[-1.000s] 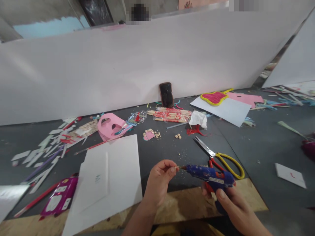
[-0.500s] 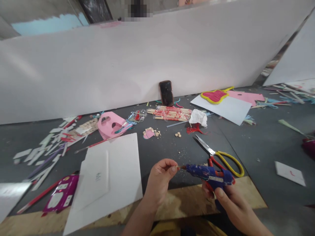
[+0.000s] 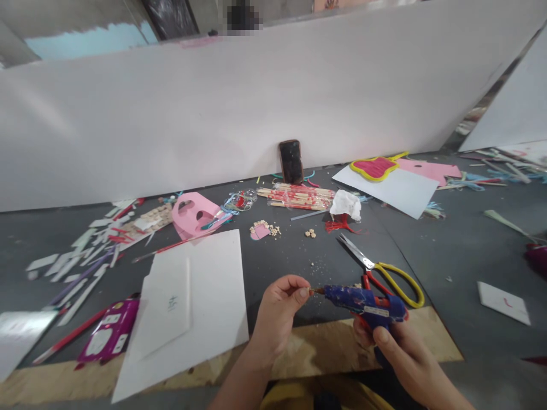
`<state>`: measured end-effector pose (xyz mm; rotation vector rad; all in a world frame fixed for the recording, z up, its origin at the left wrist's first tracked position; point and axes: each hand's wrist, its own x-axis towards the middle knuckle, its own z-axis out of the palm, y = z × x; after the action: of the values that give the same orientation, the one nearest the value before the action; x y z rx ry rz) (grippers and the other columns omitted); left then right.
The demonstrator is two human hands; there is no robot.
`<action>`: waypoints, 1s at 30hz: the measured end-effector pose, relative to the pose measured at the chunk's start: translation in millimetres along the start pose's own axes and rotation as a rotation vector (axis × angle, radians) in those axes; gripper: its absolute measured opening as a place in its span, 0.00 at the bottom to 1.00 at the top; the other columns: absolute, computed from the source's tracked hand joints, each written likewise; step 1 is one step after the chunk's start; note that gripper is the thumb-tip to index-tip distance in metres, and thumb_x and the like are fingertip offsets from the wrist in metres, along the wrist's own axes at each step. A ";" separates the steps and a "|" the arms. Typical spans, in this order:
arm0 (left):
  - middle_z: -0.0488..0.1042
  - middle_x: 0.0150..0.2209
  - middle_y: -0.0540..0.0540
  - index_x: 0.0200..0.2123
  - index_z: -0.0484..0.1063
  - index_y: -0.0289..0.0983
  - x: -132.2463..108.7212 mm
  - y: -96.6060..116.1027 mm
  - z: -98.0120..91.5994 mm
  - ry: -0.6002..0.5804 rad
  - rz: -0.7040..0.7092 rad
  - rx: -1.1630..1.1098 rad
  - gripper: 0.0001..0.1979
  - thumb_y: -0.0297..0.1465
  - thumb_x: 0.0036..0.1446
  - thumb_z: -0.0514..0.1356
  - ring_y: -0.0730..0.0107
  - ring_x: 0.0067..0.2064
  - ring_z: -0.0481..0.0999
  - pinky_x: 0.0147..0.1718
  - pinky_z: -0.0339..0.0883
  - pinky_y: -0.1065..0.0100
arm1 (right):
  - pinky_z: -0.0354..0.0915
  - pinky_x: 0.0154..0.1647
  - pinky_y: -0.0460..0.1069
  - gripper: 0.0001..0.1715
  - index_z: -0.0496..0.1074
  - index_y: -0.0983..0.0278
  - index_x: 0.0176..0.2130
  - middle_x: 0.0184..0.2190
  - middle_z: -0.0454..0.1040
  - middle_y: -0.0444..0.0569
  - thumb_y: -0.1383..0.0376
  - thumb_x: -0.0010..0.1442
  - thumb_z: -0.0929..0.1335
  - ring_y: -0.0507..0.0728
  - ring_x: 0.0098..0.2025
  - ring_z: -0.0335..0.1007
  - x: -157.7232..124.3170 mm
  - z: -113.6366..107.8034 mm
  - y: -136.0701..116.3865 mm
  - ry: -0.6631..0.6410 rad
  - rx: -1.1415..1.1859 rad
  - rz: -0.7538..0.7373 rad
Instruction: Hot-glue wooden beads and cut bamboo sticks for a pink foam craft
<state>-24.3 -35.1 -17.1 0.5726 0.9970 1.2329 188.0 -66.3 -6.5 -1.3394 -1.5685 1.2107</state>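
Observation:
A blue hot glue gun (image 3: pixel 363 300) lies in my right hand (image 3: pixel 395 347), its nozzle pointing left. My left hand (image 3: pixel 280 313) is pinched closed right at the nozzle tip; whatever small piece sits between thumb and forefinger is too tiny to make out. Just behind the glue gun rest scissors (image 3: pixel 399 279) with one yellow and one red handle, blades apart. Farther back are a small cluster of wooden beads (image 3: pixel 310 233) and a pink rounded piece (image 3: pixel 260 232) edged with more beads.
White foam sheets (image 3: pixel 217 296) and a purple packet (image 3: pixel 109 333) lie to the left, beside scattered strips (image 3: pixel 81 256). A phone (image 3: pixel 291 162) leans on the white panel (image 3: pixel 239 108) behind wrapped sticks (image 3: pixel 299 196). A red, yellow-edged shape (image 3: pixel 375 168) sits on white paper at right.
The view shifts very slightly. Both hands and the glue gun keep nearly the same pose, with the nozzle still at my left fingertips.

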 end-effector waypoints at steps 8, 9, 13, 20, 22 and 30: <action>0.72 0.26 0.50 0.28 0.75 0.35 -1.5 -1.1 -0.7 0.004 0.008 0.022 0.09 0.33 0.44 0.69 0.76 0.29 0.66 0.32 0.57 0.72 | 0.67 0.28 0.46 0.24 0.72 0.62 0.29 0.25 0.72 0.48 0.46 0.59 0.63 0.54 0.28 0.66 -3.7 4.6 -3.2 0.079 0.050 0.046; 0.72 0.26 0.50 0.29 0.75 0.35 -1.5 -1.2 -1.0 0.004 0.007 0.026 0.09 0.33 0.45 0.69 0.76 0.29 0.66 0.32 0.57 0.72 | 0.67 0.28 0.46 0.24 0.73 0.62 0.30 0.25 0.72 0.47 0.45 0.59 0.63 0.54 0.27 0.66 -4.1 5.0 -3.6 0.080 0.052 0.053; 0.71 0.25 0.51 0.28 0.75 0.35 -0.7 -1.5 -1.3 0.008 0.017 0.045 0.09 0.34 0.45 0.69 0.76 0.29 0.65 0.31 0.57 0.72 | 0.66 0.27 0.46 0.25 0.73 0.62 0.31 0.24 0.71 0.47 0.45 0.59 0.63 0.53 0.27 0.65 -3.4 4.2 -2.4 0.047 0.047 0.043; 0.70 0.25 0.51 0.27 0.75 0.35 -1.0 1.3 -0.8 0.069 0.037 0.057 0.10 0.35 0.43 0.70 0.75 0.29 0.65 0.31 0.57 0.72 | 0.69 0.29 0.47 0.24 0.74 0.62 0.34 0.27 0.75 0.49 0.48 0.62 0.60 0.55 0.29 0.70 -0.7 -13.4 8.5 -0.039 -0.124 -0.036; 0.70 0.25 0.51 0.27 0.75 0.35 -1.0 2.4 -3.6 0.091 0.045 0.078 0.10 0.35 0.43 0.69 0.75 0.29 0.65 0.32 0.58 0.72 | 0.69 0.30 0.47 0.21 0.74 0.62 0.35 0.29 0.76 0.49 0.51 0.63 0.60 0.56 0.31 0.71 4.3 -27.7 10.9 0.008 -0.259 -0.102; 0.69 0.27 0.51 0.30 0.74 0.36 -3.5 -0.6 -16.5 0.149 0.011 0.159 0.11 0.37 0.46 0.68 0.74 0.31 0.64 0.34 0.58 0.72 | 0.65 0.42 0.58 0.31 0.60 0.71 0.57 0.39 0.76 0.60 0.53 0.64 0.56 0.66 0.41 0.70 54.2 -92.1 47.5 0.357 -1.117 -0.149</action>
<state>-38.3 -41.1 -24.5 0.6176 1.2266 1.2267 278.0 5.3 -27.8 -1.8859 -2.0785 -0.1237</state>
